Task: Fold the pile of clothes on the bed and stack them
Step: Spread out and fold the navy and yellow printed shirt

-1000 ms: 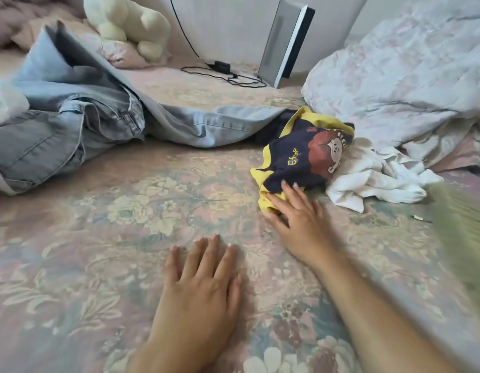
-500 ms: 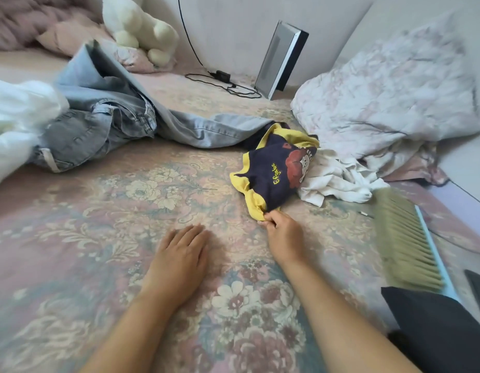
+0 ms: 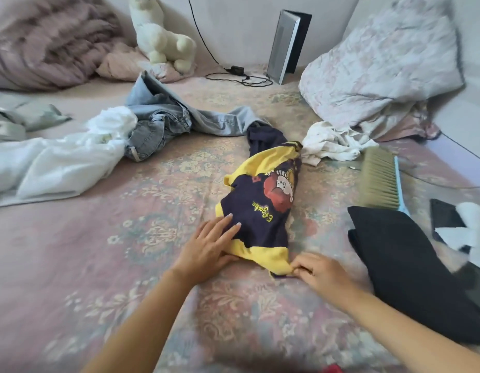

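On the floral bed (image 3: 80,238), one navy and yellow shirt (image 3: 260,211) lies in a crumpled strip near the middle, its cartoon print facing up. The left hand (image 3: 206,249) rests flat on the shirt's near left part, fingers (image 3: 228,224) straight and slightly apart. The right hand (image 3: 322,273) pinches the yellow hem at the shirt's near right corner, its fingers curled together on the cloth.

Further back lies one pair of light blue jeans (image 3: 163,122), rumpled, touching one white garment (image 3: 53,162) spread to the left. One small white cloth (image 3: 330,146) sits bunched just beyond the shirt's far end. At the right, one folded black garment (image 3: 411,278) lies beside the right forearm, with one brush (image 3: 379,181) just behind it. One white plush toy (image 3: 160,36) sits upright by the wall, and one grey panel (image 3: 284,47) leans there.
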Action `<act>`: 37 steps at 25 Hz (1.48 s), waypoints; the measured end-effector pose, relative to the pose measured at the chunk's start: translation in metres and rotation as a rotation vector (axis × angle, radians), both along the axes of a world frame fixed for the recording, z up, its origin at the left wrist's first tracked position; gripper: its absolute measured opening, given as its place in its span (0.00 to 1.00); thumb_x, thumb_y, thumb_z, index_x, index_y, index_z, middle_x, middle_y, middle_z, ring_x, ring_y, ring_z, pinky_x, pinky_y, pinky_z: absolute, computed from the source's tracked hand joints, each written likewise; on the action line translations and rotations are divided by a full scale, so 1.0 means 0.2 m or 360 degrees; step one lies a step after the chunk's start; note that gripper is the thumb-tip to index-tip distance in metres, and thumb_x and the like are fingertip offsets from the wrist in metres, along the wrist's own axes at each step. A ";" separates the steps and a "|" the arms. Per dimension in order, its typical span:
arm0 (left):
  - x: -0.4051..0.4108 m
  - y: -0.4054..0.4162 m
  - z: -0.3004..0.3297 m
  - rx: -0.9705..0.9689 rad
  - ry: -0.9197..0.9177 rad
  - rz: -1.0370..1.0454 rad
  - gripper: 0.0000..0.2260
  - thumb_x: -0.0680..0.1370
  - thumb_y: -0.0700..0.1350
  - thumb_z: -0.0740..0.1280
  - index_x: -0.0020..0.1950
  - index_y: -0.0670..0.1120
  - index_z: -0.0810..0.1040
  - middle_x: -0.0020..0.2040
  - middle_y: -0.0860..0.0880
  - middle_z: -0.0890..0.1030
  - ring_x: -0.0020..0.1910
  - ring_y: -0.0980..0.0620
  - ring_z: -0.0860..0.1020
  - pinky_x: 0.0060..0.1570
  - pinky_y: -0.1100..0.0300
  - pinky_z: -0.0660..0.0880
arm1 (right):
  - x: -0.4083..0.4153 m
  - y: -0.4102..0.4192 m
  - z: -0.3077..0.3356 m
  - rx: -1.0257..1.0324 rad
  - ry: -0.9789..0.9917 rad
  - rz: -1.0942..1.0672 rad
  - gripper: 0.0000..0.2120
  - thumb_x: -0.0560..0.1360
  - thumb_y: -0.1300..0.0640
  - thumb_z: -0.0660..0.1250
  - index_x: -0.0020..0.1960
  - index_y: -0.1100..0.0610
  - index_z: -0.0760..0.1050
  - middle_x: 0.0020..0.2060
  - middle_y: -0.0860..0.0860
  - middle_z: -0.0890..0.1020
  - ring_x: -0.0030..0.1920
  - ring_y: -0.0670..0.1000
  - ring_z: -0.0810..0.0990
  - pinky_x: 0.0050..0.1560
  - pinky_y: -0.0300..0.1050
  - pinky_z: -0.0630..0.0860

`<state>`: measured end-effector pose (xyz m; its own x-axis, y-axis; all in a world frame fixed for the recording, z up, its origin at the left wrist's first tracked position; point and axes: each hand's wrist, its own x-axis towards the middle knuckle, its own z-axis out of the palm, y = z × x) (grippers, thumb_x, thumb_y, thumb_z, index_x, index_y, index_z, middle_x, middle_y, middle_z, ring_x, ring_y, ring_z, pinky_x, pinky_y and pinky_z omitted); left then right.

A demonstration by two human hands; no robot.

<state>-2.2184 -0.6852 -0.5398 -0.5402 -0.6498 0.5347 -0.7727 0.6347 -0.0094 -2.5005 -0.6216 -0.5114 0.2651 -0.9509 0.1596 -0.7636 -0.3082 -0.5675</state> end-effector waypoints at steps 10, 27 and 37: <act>-0.02 0.21 0.04 -0.0206 -0.0065 -0.0213 0.15 0.69 0.34 0.57 0.55 0.43 0.71 0.35 0.49 0.76 0.30 0.49 0.75 0.23 0.59 0.71 | 0.13 -0.14 0.33 0.0257 0.0125 -0.0035 0.32 0.74 0.64 0.63 0.75 0.51 0.59 0.76 0.47 0.55 0.76 0.46 0.52 0.72 0.40 0.51; -0.02 0.35 1.31 0.0242 0.0701 -0.0064 0.11 0.80 0.45 0.62 0.59 0.41 0.78 0.48 0.44 0.82 0.46 0.45 0.80 0.45 0.53 0.75 | 0.32 -0.04 1.42 -0.0028 -0.0131 0.0063 0.02 0.75 0.61 0.68 0.45 0.57 0.80 0.40 0.50 0.82 0.44 0.53 0.81 0.44 0.44 0.75; 0.04 0.52 1.32 0.0799 0.1074 0.0076 0.26 0.73 0.49 0.72 0.68 0.50 0.66 0.61 0.51 0.72 0.59 0.55 0.72 0.58 0.63 0.70 | 0.25 -0.04 2.07 -0.0323 -0.0718 -0.0114 0.10 0.76 0.56 0.69 0.36 0.54 0.76 0.26 0.42 0.78 0.25 0.37 0.75 0.28 0.29 0.69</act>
